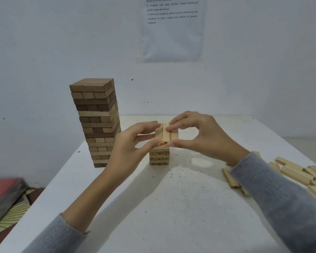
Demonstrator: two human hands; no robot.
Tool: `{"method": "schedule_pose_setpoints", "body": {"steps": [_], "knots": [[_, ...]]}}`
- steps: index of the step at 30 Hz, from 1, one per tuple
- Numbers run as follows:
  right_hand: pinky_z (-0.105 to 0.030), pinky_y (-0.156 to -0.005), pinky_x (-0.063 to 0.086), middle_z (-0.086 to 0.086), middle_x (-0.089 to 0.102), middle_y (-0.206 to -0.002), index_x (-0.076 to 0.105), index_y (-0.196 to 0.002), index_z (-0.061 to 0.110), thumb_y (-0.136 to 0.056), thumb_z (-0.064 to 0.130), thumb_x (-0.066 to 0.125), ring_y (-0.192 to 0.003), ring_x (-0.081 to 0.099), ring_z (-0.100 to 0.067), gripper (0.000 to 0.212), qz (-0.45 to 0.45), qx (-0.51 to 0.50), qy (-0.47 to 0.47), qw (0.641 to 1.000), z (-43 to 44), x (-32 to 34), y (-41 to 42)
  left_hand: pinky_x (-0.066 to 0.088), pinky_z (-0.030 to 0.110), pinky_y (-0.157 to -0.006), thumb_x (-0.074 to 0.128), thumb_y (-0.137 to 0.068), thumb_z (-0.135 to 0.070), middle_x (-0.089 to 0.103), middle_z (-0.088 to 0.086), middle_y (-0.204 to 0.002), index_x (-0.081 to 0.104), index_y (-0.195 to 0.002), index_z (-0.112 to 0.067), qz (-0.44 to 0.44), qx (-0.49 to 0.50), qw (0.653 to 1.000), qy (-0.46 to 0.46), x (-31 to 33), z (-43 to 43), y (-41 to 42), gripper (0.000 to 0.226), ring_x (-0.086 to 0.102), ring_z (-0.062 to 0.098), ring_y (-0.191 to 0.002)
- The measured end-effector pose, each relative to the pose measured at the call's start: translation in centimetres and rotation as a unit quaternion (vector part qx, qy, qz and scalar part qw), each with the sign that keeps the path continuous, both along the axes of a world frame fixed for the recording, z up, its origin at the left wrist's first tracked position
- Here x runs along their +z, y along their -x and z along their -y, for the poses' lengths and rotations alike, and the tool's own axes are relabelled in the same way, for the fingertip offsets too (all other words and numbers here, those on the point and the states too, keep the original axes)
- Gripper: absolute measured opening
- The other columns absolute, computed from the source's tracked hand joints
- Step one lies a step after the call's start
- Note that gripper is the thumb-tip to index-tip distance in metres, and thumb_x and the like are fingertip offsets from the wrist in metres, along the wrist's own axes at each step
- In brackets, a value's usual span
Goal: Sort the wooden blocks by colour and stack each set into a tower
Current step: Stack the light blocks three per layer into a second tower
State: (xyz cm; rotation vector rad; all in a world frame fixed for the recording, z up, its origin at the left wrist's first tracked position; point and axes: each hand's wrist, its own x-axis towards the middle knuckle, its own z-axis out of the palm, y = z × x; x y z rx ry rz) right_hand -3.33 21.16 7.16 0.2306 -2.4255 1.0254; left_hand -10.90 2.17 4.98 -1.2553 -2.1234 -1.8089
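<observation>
1. My right sleeve (281, 196) covers part of the loose pale blocks (297, 174) along the desk's right edge, and the frame cuts that pile off at the right, so I cannot count them.
2. My fingers hide the near ends of the three pale blocks (166, 133) I am handling; whether those blocks already rest on the layer below or hang just above it, I cannot tell.
3. The small dark marks on the sides of the short pale tower (159, 157) are too small to read.
4. My left hand (130, 147) pinches the three blocks from the left, thumb at the near end and fingers at the far end. My right hand (199, 136) pinches them the same way from the right, the fingertips of the two hands almost meeting.
5. The three blocks lie side by side, flat, atop the short pale tower, which stands near the middle of the desk (171, 207), a few layers high.
6. The tall brown tower (97, 123) stands at the desk's far left corner, its layers mixing dark and lighter brown, well apart from the pale one.
7. The desk top is white and flecked with small dark specks.
8. A printed sheet (171, 28) hangs on the wall behind; its top is cut off.
9. A red and grey flat object (4, 194) lies blurred on the floor beyond the desk's left edge.
</observation>
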Motion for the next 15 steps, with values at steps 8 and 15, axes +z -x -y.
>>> {"method": "schedule_pose_setpoints", "body": {"steps": [8, 15], "knots": [[-0.019, -0.093, 0.048, 0.014, 0.066, -0.107, 0.076, -0.100, 0.026, -0.071, 0.030, 0.084, -0.104, 0.058, 0.000, 0.031, 0.074, -0.008, 0.010, 0.997, -0.4, -2.0, 3.5, 0.051, 0.018, -0.092, 0.072, -0.079, -0.008, 0.063, 0.007, -0.125, 0.073, -0.105, -0.009, 0.011, 0.045, 0.996, 0.077, -1.5, -0.5, 2.3, 0.026, 0.065, 0.006, -0.104], [-0.021, -0.094, 0.049, 0.013, 0.067, -0.106, 0.076, -0.099, 0.026, -0.071, 0.026, 0.083, -0.104, 0.060, -0.001, 0.029, 0.094, 0.008, 0.050, 0.994, -0.2, -3.0, 4.1, 0.050, 0.019, -0.093, 0.073, -0.079, -0.007, 0.063, 0.008, -0.125, 0.073, -0.105, -0.010, 0.011, 0.056, 0.993, 0.103, -1.9, -0.3, 2.7, 0.026, 0.066, 0.008, -0.103]]}}
